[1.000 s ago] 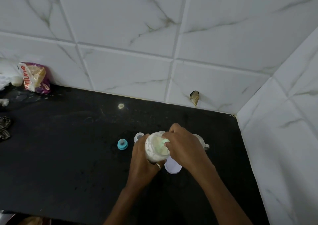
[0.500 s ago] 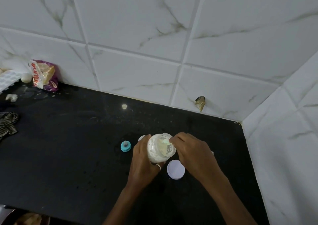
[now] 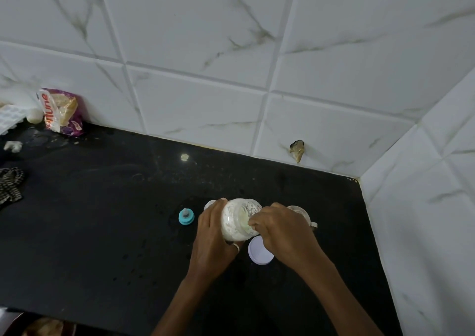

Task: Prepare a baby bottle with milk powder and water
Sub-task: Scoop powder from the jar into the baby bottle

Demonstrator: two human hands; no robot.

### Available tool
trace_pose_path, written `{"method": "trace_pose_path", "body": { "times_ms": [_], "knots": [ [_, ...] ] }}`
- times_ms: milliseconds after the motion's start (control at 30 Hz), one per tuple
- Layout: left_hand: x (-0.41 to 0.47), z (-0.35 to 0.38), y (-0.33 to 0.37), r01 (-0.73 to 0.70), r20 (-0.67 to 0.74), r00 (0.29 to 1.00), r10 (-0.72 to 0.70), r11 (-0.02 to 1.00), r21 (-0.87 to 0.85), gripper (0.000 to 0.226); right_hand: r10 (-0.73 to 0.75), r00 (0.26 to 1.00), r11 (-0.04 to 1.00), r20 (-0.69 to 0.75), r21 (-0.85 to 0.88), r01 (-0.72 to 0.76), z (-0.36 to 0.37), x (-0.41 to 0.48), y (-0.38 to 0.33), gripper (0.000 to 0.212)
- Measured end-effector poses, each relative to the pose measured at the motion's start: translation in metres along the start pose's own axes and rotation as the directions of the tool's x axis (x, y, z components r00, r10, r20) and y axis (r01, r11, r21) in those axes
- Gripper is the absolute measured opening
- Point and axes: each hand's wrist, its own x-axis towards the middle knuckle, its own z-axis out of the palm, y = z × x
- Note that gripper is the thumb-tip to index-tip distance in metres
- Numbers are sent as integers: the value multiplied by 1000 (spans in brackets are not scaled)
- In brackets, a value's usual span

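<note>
Right hand [image 3: 280,230] deeper into one powder jar [image 3: 235,222], grip unclear; left hand [image 3: 210,238], grip around jar; one lid [image 3: 258,254].

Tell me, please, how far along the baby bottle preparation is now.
Done: the white lid lies off the powder jar, and the blue teat ring lies apart on the counter. In hand: the left hand grips the tilted jar; the right hand reaches into its mouth, and what it holds is hidden. Left: dosing powder, adding water, then refitting the teat ring.
</note>
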Motion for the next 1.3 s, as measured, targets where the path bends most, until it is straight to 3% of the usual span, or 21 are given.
{"method": "trace_pose_path", "body": {
  "times_ms": [267,567,733,867,1300],
  "knots": [
    [-1,-1,0,-32,21,999,32,998,48,102,161,982,949,100,256,-181,0,-3,-6,18],
    [-4,-3,0,-52,21,998,51,995,79,103,394,904,700,163,584,-411,-8,-5,-10,13],
    [-6,-4,2,23,-2,1000,-23,1000,1,108,521,841,547,145,700,-460,-19,-9,-1,13],
    [-3,-6,5,-20,-11,1000,19,998,-62,89,601,781,409,172,774,-484,-24,-14,7,12],
    [0,-3,12,-54,4,998,55,995,-87,73,646,720,152,253,882,-446,-25,-21,9,11]
  ]
}}
